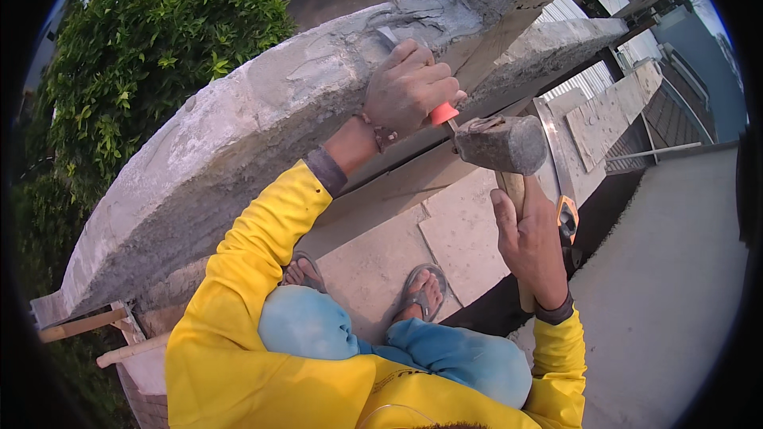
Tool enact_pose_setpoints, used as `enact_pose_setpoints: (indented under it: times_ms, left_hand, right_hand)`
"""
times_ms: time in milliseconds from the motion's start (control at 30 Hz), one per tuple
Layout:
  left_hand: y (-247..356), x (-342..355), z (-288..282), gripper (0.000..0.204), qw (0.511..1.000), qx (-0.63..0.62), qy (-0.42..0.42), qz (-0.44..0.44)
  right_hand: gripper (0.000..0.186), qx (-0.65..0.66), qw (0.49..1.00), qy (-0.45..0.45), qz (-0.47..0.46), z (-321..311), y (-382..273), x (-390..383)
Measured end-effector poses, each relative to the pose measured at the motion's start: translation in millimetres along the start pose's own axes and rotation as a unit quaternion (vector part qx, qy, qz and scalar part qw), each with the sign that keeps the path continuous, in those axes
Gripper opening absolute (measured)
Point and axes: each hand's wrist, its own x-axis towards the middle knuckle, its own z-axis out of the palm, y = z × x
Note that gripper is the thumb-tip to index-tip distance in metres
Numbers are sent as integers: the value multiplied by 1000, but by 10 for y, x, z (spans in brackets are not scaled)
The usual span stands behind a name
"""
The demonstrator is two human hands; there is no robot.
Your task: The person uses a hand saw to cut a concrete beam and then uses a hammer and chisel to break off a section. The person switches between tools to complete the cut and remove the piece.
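Note:
My left hand (pixel 405 87) is closed round a chisel with a red guard (pixel 443 114), its flat blade (pixel 388 36) angled against the rough top of a curved concrete ledge (pixel 175 151). My right hand (pixel 531 245) is closed on the wooden handle of a sledge-type hammer (pixel 501 144). The hammer's steel head is beside the chisel's butt; I cannot tell whether they touch. An orange and black tool with a long metal blade (pixel 567 220) lies just right of my right hand, on the boards.
My feet in sandals (pixel 421 290) rest on boards (pixel 358 262), with dark gaps beside them. A smooth concrete surface (pixel 652 270) is at the right, rough planks (pixel 612 115) and poles at the back right. A leafy tree (pixel 159 48) grows beyond the ledge, above lower ground and roofs.

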Motion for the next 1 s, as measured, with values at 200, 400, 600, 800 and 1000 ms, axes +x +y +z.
enact_pose_setpoints:
  times_ms: [200,400,600,800,1000]
  left_hand:
    - [44,37,23,27,997,-22,34,-59]
    - [9,-157,61,15,998,7,-43,-36]
    - [-40,-255,82,7,989,106,-71,79]
    - [98,33,32,25,998,-37,15,-47]
    - [109,399,103,26,978,-88,100,-163]
  right_hand:
    - [40,273,952,128,47,-154,69,-130]
    - [35,70,997,-35,10,269,314,-171]
    - [34,163,975,-98,110,655,552,-459]
    - [36,308,931,11,197,466,522,-702]
    - [51,376,914,120,98,309,516,-501]
